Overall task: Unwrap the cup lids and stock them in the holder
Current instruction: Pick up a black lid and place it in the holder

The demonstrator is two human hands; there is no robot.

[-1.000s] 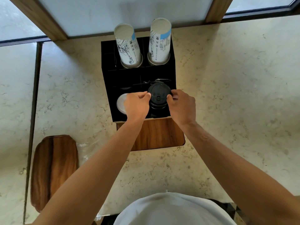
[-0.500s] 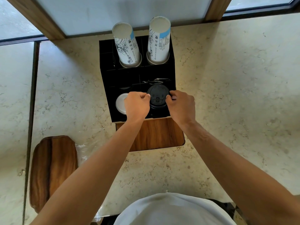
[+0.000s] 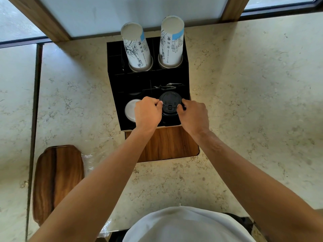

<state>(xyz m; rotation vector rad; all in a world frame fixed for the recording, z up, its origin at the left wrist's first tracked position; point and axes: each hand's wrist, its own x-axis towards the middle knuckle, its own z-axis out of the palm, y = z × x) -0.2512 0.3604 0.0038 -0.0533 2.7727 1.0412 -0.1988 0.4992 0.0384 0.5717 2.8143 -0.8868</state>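
Both hands (image 3: 170, 114) curled, pinching black lids (image 3: 169, 103)

daylight from top windows | sharp focus | wide-angle edge bending

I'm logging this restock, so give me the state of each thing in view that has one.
Black lids: stacked in the holder's front right slot, gripped by both hands.
White lids: in the front left slot.
Paper cups: two upside-down stacks at the back.
Left hand: gripping.
Right hand: gripping.
Plastic wrap: empty, on counter.
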